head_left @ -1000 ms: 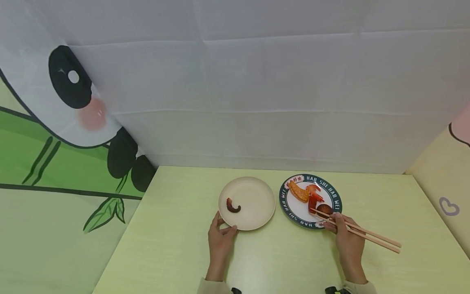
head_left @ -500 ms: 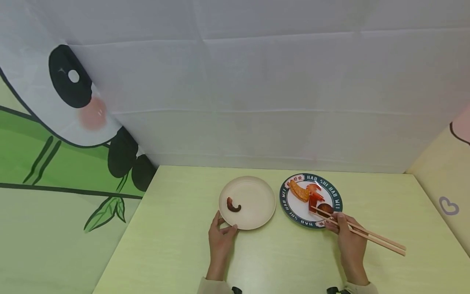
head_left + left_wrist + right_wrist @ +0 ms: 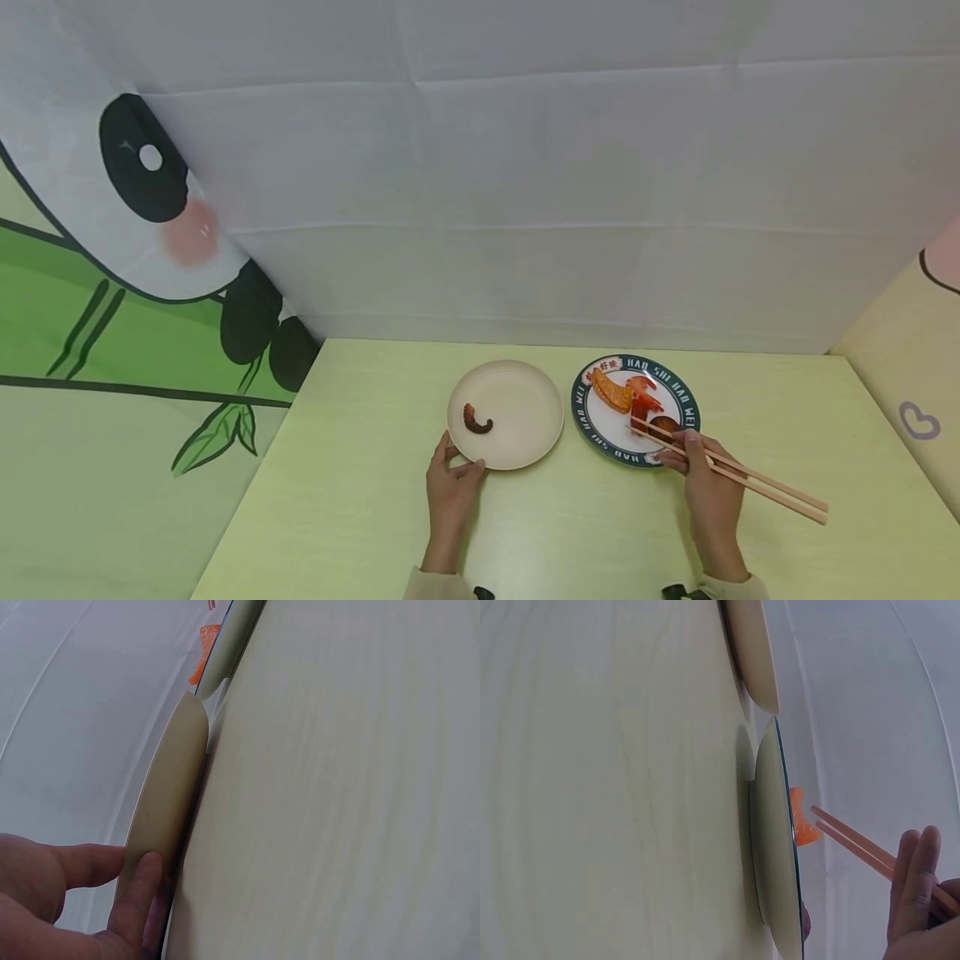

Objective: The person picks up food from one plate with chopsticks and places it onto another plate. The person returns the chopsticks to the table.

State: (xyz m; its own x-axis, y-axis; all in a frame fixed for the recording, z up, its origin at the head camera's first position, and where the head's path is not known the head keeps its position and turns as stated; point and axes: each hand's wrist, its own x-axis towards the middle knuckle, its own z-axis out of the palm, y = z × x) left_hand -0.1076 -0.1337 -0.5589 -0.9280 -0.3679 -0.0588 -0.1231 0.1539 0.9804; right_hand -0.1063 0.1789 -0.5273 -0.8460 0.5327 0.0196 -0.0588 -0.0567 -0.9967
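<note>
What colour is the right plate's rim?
Its rim is mostly dark teal with white letters; clearest in head view.

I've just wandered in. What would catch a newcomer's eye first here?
Probably the huge black cartoon eye on the backdrop at upper left. Next, the blue-rimmed plate of colourful food pieces on the table, with chopsticks in the right hand reaching over it. To its left, the left hand holds the edge of a beige plate.
</note>
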